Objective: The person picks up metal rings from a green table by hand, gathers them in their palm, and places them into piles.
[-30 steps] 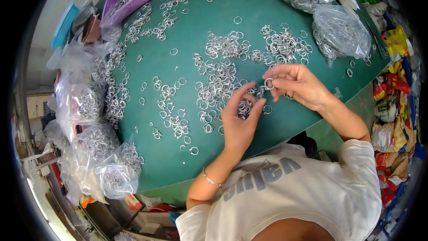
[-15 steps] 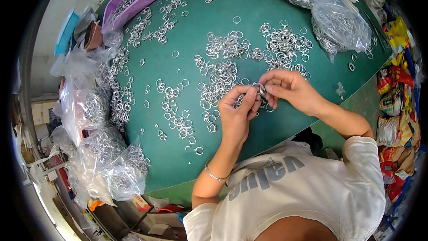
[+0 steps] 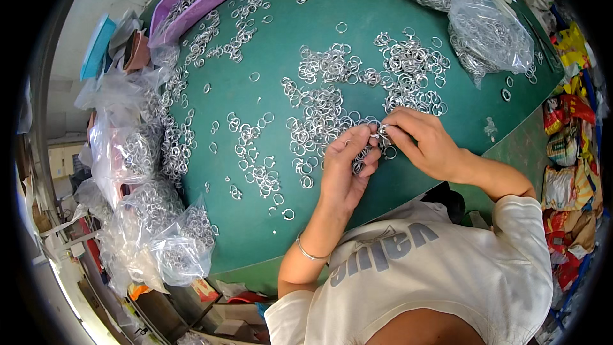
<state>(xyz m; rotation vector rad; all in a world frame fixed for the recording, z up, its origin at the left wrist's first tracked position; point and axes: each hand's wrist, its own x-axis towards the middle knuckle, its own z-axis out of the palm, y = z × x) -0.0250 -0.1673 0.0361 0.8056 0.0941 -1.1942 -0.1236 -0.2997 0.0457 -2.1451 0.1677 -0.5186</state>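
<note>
My left hand point(image 3: 345, 169) is curled closed around a few small silver metal rings point(image 3: 359, 161) near the table's front edge. Just right of it, my right hand point(image 3: 426, 144) pinches a silver metal ring point(image 3: 382, 131) between thumb and fingertips, close to the left fingertips. The fingers partly hide these rings, so their exact number and joining cannot be made out. Beyond both hands lies a loose heap of similar rings point(image 3: 324, 110), with another heap point(image 3: 408, 67) to its right.
The green table point(image 3: 338, 6) carries scattered rings point(image 3: 258, 172) on the left. Clear plastic bags of rings point(image 3: 488, 35) stand far right, and more bags point(image 3: 182, 249) line the left edge. A purple basket point(image 3: 191, 16) holds rings at far left. Colourful packages point(image 3: 565, 185) are piled beyond the right edge.
My right hand has turned and shifted slightly right and down, its fingers now pinching a ring at the left fingertips. My left hand has rolled a little, showing more rings in its grasp.
</note>
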